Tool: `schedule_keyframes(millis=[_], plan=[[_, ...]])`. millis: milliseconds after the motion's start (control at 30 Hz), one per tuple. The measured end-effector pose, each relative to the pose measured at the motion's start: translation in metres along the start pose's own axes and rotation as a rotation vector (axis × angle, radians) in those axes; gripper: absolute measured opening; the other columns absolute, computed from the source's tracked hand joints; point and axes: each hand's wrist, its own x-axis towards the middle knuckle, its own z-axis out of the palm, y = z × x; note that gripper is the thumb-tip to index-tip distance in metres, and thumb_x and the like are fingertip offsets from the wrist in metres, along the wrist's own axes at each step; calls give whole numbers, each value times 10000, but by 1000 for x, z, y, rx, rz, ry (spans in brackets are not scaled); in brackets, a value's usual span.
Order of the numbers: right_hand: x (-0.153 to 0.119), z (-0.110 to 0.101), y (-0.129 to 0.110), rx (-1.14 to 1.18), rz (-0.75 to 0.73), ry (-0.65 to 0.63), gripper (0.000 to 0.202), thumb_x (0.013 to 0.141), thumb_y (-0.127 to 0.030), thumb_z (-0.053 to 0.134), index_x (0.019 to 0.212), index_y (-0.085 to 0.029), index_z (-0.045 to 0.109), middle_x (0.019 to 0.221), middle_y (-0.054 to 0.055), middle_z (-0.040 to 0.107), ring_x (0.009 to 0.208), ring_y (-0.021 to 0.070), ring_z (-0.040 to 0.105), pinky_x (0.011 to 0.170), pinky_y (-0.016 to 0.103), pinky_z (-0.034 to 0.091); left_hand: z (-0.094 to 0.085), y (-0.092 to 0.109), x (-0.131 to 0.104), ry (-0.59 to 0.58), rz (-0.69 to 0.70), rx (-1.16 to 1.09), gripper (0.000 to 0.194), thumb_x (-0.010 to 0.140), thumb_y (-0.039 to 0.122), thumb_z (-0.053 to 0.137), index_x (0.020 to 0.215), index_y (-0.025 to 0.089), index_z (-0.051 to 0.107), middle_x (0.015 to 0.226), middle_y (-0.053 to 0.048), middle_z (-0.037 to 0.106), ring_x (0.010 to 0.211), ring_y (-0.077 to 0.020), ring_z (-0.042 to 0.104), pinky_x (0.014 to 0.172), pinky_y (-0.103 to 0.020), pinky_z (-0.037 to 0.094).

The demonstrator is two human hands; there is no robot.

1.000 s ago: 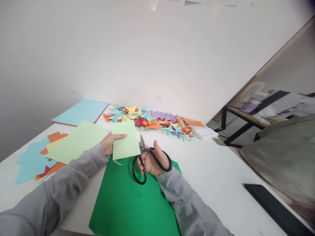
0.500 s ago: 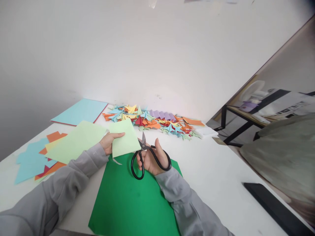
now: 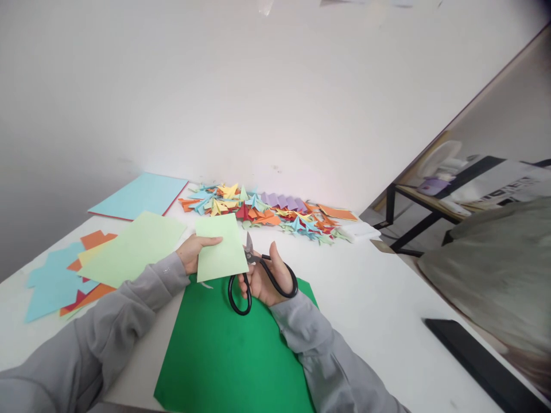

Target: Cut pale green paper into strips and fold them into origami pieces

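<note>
My left hand [image 3: 194, 251] is closed on the left edge of a pale green sheet of paper [image 3: 222, 255], its thumb lying across the front. My right hand [image 3: 269, 279] holds a pair of black-handled scissors [image 3: 253, 258], with the blades pointing up and parted. The paper's right edge is at the blades, and the sheet hides part of them. Under both hands lies a large green sheet [image 3: 232, 350] on the white table. A thin pale paper strip [image 3: 206, 285] shows just below the held sheet.
Many folded colored paper pieces [image 3: 258, 213] lie along the wall. At left are a light green sheet [image 3: 135, 246], blue sheets [image 3: 55, 292] and a blue-and-red stack [image 3: 140, 195]. A black bar-shaped object [image 3: 477, 364] lies at right, near a shelf [image 3: 426, 198].
The pale green sheet has turned more upright and dropped slightly, with its right edge at the scissors. The right hand and scissors have barely moved.
</note>
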Motion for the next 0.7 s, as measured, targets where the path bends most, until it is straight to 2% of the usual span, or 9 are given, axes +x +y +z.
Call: schedule_keyframes(millis=[333,500,700], plan=[[0,8,1,17,-88,90,692,767,-700,115,1185,-227,400,565,-9,570,474,154,546,474,300,435,2,-1,2,26,10,-75,319,729,100,566,1043,51,584,794,-154,691,703,-262,664,661,-367,543],[-1,5,-1,-13,-47,22,662,770,-698,142,1184,-237,374,603,-1,587,530,180,579,478,313,433,1,-2,-1,-47,-32,-49,264,721,120,580,975,52,612,844,-165,684,755,-269,658,685,-366,535],[-2,1,-2,-29,-14,-53,604,779,-687,146,1074,-237,421,604,-7,587,526,180,586,476,309,431,3,-3,-5,-90,-31,19,226,705,129,600,924,79,626,860,-155,685,777,-270,651,693,-380,529]])
